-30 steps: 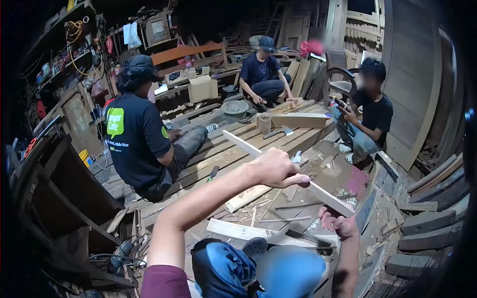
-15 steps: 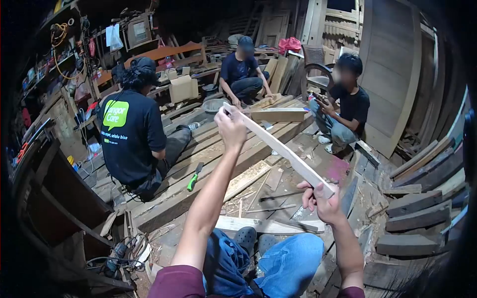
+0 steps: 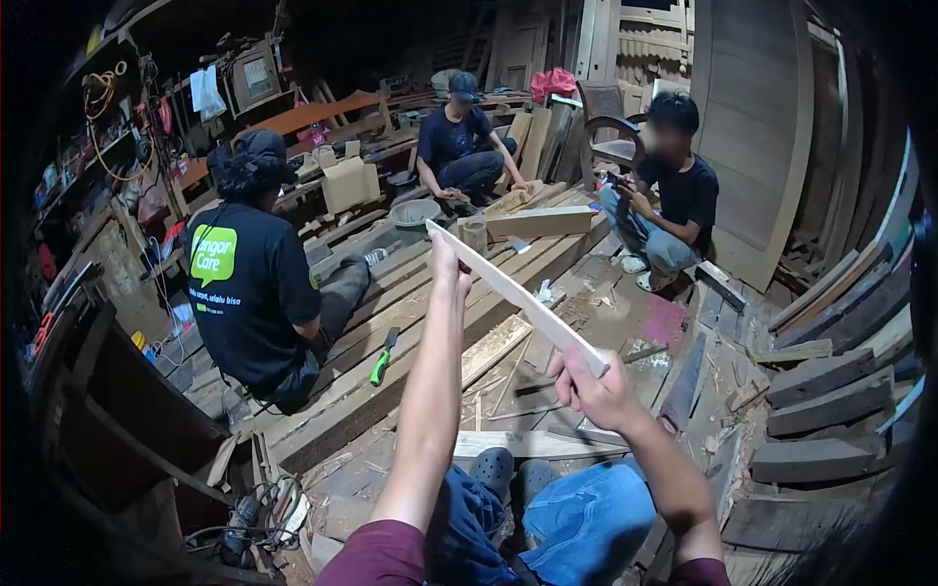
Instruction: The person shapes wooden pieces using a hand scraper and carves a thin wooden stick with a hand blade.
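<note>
A long, thin, pale wooden strip (image 3: 518,298) is held up in the air, slanting from upper left to lower right. My left hand (image 3: 447,262) is closed on its far end, at the upper left. At the near end, my right hand (image 3: 591,386) grips the strip with its fingers bent around it. Below the strip, a pale board (image 3: 532,445) lies on the floor in front of my feet. To the left, a green-handled tool (image 3: 384,357) rests on the thick wooden beams (image 3: 342,415).
One person (image 3: 259,273) sits at left on the beams. Another (image 3: 464,146) crouches at the back beside a bucket (image 3: 415,213); a third (image 3: 674,186) squats at right. A handsaw (image 3: 684,386) and stacked wood (image 3: 821,415) lie at right; cables (image 3: 244,527) lie lower left.
My left hand has gone from the strip's middle to its far end. The strip's near end and my right hand have moved left and slightly up since half a second ago.
</note>
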`<state>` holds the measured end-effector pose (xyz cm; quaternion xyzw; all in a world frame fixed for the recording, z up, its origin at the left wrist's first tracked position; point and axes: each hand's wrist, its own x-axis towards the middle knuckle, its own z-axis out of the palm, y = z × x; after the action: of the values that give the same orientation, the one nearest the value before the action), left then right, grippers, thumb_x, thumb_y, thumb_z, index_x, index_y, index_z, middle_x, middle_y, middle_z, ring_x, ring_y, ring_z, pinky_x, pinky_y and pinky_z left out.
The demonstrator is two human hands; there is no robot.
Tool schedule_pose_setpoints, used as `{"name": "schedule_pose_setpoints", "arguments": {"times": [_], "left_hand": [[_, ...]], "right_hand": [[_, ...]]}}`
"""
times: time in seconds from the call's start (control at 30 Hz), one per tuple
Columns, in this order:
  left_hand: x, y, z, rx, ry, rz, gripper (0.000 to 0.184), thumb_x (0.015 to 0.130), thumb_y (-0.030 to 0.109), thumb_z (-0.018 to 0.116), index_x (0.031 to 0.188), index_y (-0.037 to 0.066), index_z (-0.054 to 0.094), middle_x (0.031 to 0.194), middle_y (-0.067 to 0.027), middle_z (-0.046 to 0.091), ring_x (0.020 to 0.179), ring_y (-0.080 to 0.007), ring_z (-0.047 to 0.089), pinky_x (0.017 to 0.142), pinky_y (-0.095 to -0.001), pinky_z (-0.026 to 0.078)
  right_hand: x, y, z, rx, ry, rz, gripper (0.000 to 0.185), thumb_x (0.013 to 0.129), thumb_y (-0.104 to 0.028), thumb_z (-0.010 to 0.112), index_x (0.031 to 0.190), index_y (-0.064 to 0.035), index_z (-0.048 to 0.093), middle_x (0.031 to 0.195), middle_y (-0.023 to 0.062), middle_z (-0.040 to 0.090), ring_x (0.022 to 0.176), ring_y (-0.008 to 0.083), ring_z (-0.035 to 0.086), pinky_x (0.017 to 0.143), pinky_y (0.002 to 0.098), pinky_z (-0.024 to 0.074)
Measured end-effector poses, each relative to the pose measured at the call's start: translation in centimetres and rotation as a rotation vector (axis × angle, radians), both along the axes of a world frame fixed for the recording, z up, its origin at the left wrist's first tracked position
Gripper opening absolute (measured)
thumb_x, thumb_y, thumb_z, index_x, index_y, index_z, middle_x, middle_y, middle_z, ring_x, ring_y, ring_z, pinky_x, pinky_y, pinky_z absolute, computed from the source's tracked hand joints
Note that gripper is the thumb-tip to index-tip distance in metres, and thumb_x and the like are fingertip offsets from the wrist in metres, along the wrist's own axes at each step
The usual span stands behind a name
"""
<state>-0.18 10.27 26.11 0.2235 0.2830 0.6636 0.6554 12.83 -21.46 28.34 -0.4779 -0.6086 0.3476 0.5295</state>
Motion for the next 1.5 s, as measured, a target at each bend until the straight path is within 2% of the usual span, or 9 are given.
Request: {"name": "schedule_pose_setpoints", "arguments": {"times": [0.17,0.23,0.37,0.57,0.7,0.77,1.1,1.43,1.5], "left_hand": [[1.4,-2.2,0.1,-0.136,0.027,-0.148,0.044,0.100,0.054,0.035,0.088,0.016,0.052,0.068,-0.0009,0.048,0.057,-0.0164,0.047,0.048,-0.0324,0.041],[1.6,7.8,-8.4,0.132,-0.018,-0.244,0.062,0.100,0.058,0.028,0.134,0.010,0.046,0.124,-0.0119,0.058,0.110,-0.0266,0.057,0.084,-0.0457,0.052],[1.3,5.8,-8.2,-0.116,0.260,-0.054,0.048,0.101,0.053,0.035,0.112,0.011,0.055,0.085,-0.0023,0.057,0.070,-0.0144,0.055,0.055,-0.0312,0.045],[2.1,6.2,-9.5,-0.076,0.234,-0.035,0.025,0.100,0.035,0.041,0.093,0.014,0.053,0.073,0.0004,0.051,0.053,-0.0116,0.047,0.043,-0.0278,0.032],[1.9,5.7,-8.5,-0.167,0.332,0.021,0.031,0.100,0.037,0.046,0.111,0.010,0.054,0.089,-0.0036,0.059,0.070,-0.0155,0.059,0.058,-0.0335,0.052],[2.6,5.0,-8.4,-0.184,0.248,0.111,0.019,0.094,0.024,0.046,0.093,0.007,0.055,0.073,-0.0043,0.053,0.051,-0.0130,0.048,0.042,-0.0292,0.034],[1.3,4.5,-9.6,-0.280,0.431,0.133,0.025,0.096,0.023,0.042,0.081,0.006,0.054,0.064,-0.0058,0.052,0.044,-0.0145,0.044,0.037,-0.0288,0.028],[-0.4,7.1,-17.0,-0.335,0.500,0.226,0.023,0.096,0.023,0.038,0.091,0.007,0.054,0.067,-0.0055,0.053,0.043,-0.0138,0.040,0.038,-0.0274,0.028],[-1.4,7.5,-18.4,-0.285,0.483,0.162,0.029,0.096,0.023,0.042,0.101,-0.002,0.058,0.081,-0.0112,0.061,0.056,-0.0179,0.057,0.041,-0.0288,0.037]], "right_hand": [[-0.9,0.4,-2.0,0.164,-0.331,-0.211,0.047,0.086,-0.043,0.067,0.099,0.0017,0.059,0.058,0.0101,0.058,0.050,0.0189,0.057,0.049,0.0329,0.0456],[-1.3,0.0,-1.0,0.325,-0.430,-0.388,0.060,0.080,-0.046,0.074,0.110,0.0018,0.054,0.060,0.0083,0.057,0.049,0.0167,0.054,0.048,0.0307,0.0447],[-0.7,-2.7,0.5,0.512,-0.336,-0.363,0.084,0.063,-0.048,0.088,0.115,0.0049,0.047,0.065,0.0012,0.049,0.053,0.0081,0.048,0.046,0.0214,0.0378],[-2.2,-4.2,0.0,0.693,0.053,-0.239,0.081,0.063,-0.064,0.080,0.101,0.0035,0.058,0.069,0.0059,0.057,0.051,0.0116,0.054,0.042,0.0237,0.0383],[-2.0,-4.6,0.3,0.743,-0.044,-0.241,0.064,0.080,-0.062,0.064,0.088,0.0019,0.062,0.058,0.0065,0.054,0.045,0.0172,0.055,0.040,0.0266,0.0394],[-1.8,-4.3,0.3,0.789,-0.034,-0.212,0.058,0.083,-0.057,0.062,0.086,0.0012,0.062,0.057,0.0075,0.054,0.044,0.0186,0.055,0.039,0.0277,0.0391],[-2.8,-5.3,1.5,0.747,0.127,-0.248,0.024,0.068,-0.016,0.070,0.087,-0.0041,0.062,0.058,0.0107,0.056,0.041,0.0227,0.052,0.038,0.0306,0.0366],[-2.8,-5.1,0.9,0.677,0.113,-0.229,0.048,0.084,-0.048,0.069,0.064,-0.0084,0.053,0.060,0.0031,0.055,0.044,0.0152,0.053,0.039,0.0255,0.0387],[-2.3,-4.8,1.1,0.668,0.032,-0.242,0.050,0.083,-0.048,0.070,0.060,-0.0081,0.052,0.060,0.0028,0.055,0.044,0.0158,0.053,0.040,0.0256,0.0383]]}}
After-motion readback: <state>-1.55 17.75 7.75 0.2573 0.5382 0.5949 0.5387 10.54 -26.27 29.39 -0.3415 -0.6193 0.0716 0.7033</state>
